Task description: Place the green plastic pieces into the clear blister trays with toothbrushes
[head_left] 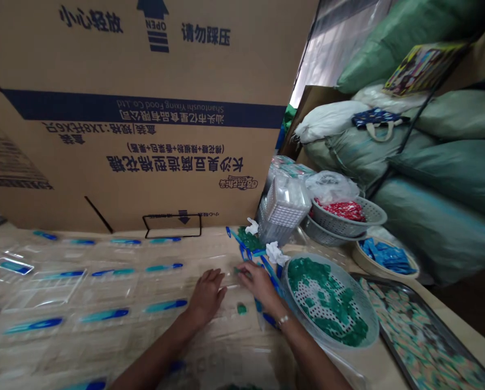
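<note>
Left hand [207, 295] half-spread, right hand [257, 281] pinching a green piece [236, 270].

Across my counter [212, 250] lie clear plastic trays [59, 287] holding blue pieces [104, 315]; on my right sit a colander [309, 295], basket [408, 275] and metal tray [396, 352]; a cardboard box [177, 76] stands behind.
</note>
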